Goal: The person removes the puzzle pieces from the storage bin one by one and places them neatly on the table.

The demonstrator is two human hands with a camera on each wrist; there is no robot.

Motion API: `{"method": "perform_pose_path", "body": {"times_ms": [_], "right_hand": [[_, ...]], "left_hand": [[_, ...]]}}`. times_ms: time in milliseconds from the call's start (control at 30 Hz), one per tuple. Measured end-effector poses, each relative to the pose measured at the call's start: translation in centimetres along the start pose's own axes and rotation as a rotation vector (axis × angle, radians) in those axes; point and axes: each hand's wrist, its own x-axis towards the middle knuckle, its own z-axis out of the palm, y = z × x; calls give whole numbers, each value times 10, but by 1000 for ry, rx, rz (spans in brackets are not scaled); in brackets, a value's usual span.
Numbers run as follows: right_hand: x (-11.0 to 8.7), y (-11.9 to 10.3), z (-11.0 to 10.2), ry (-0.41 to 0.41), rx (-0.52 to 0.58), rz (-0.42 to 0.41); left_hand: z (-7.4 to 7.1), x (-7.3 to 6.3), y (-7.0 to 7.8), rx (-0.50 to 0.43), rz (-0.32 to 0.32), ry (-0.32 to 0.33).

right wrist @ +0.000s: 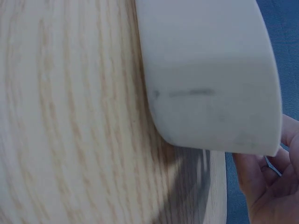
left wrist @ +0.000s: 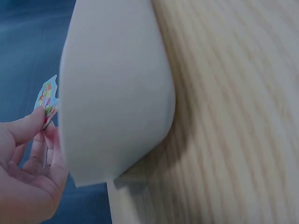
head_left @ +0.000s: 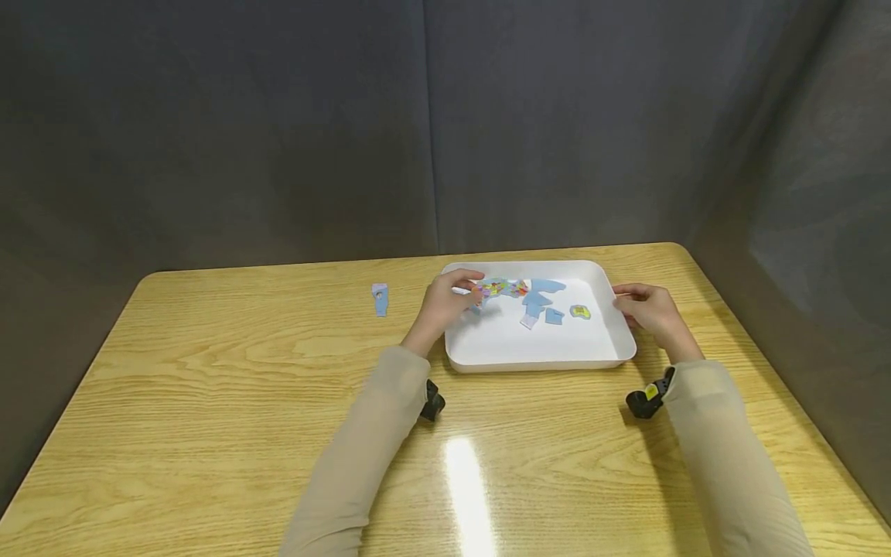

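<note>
My left hand (head_left: 445, 300) reaches over the left side of a white tray (head_left: 536, 352). Thumb and fingertips pinch a thin, irregular puzzle piece (left wrist: 46, 95) with a bright multicoloured print and light blue edges. Beside it in the head view lies more multicoloured print (head_left: 517, 288). Several light blue pieces lie in the tray, among them a long one (head_left: 547, 285) and a small squarish one (head_left: 554, 316). A yellow piece with a blue-grey border (head_left: 580, 312) is farther right. My right hand (head_left: 650, 309) grips the tray's right rim, its fingers partly hidden by the wall in the right wrist view.
A single light blue piece with a lavender end (head_left: 380, 300) lies on the wooden table (head_left: 230, 402), left of the tray. Dark curtains (head_left: 292, 139) hang behind the table and along its right side. A black wrist camera (head_left: 647, 398) sits below the right cuff.
</note>
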Motion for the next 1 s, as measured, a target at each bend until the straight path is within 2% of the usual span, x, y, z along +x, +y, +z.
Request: {"method": "perform_pose_path", "body": {"times_ms": [233, 400, 800, 1000], "right_hand": [[1, 0, 1, 10, -3, 27], [1, 0, 1, 0, 12, 18], [-2, -3, -1, -40, 59, 10], [-3, -6, -5, -83, 60, 45]], "left_hand": [[-20, 2, -6, -125, -68, 102], [-38, 1, -12, -221, -107, 161], [-84, -8, -28, -303, -156, 285], [-104, -14, -41, -397, -190, 351]]}}
